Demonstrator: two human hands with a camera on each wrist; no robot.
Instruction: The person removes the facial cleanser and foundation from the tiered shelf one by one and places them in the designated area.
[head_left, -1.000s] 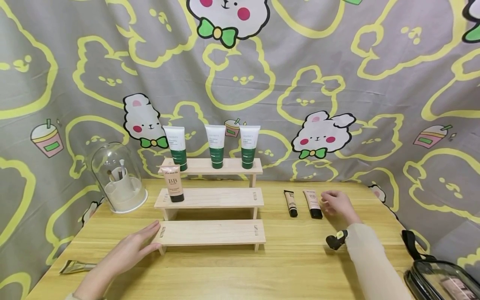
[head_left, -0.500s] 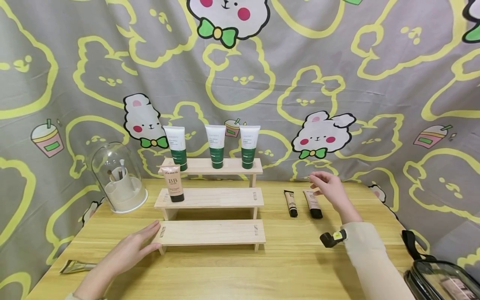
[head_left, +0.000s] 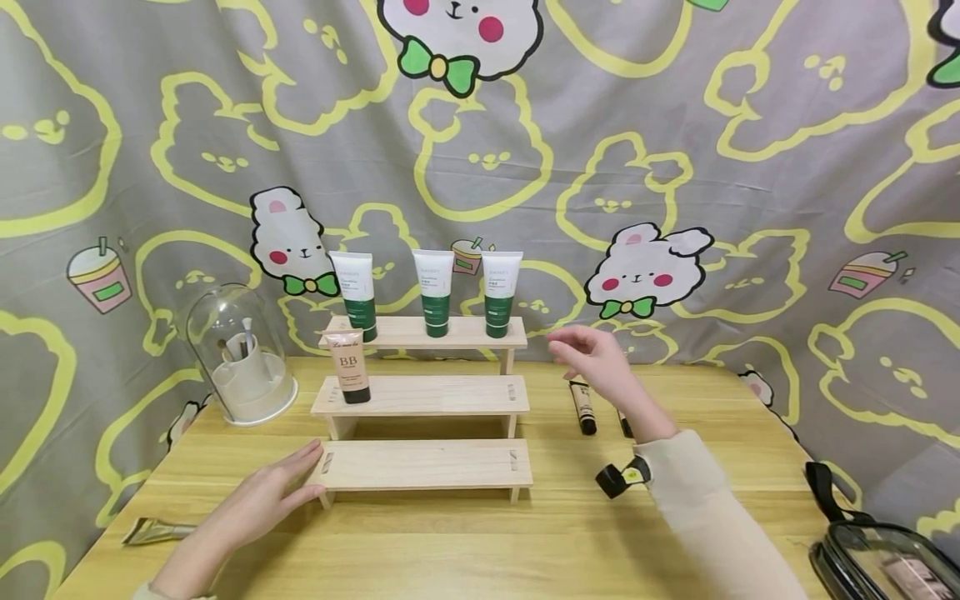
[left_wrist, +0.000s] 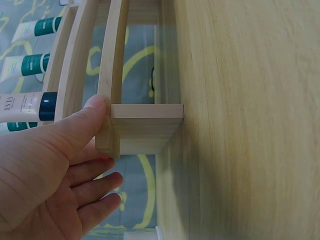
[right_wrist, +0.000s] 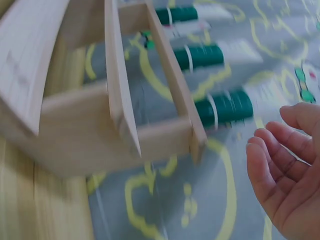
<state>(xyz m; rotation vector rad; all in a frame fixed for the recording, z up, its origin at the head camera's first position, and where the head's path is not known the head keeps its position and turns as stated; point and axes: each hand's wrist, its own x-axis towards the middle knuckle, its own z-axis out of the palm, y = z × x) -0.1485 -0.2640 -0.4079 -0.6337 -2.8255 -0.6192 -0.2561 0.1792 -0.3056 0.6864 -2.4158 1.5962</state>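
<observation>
A three-step wooden display stand (head_left: 427,463) stands mid-table. My left hand (head_left: 262,498) holds the left end of its lowest step; in the left wrist view the thumb (left_wrist: 92,112) lies against the board and the other fingers are bent loosely beside it. White-and-green tubes (head_left: 435,293) stand on the top step. On the middle step, at its left, is an upright beige BB cream tube (head_left: 349,367). Right of the stand, my empty right hand (head_left: 600,371) hovers with loosely bent fingers. Below it lie a small black-capped tube (head_left: 583,408) and another tube (head_left: 626,423), mostly hidden.
A clear domed brush holder (head_left: 243,358) stands at the back left. Near the left edge lies a flat gold-coloured brush (head_left: 156,532). A clear black-trimmed pouch (head_left: 888,554) sits at the front right. A patterned curtain (head_left: 525,167) hangs behind the table (head_left: 450,554).
My right hand has risen from beside the lying tubes and moved left towards the stand, now covering most of one tube. The left hand has stayed at the step's end.
</observation>
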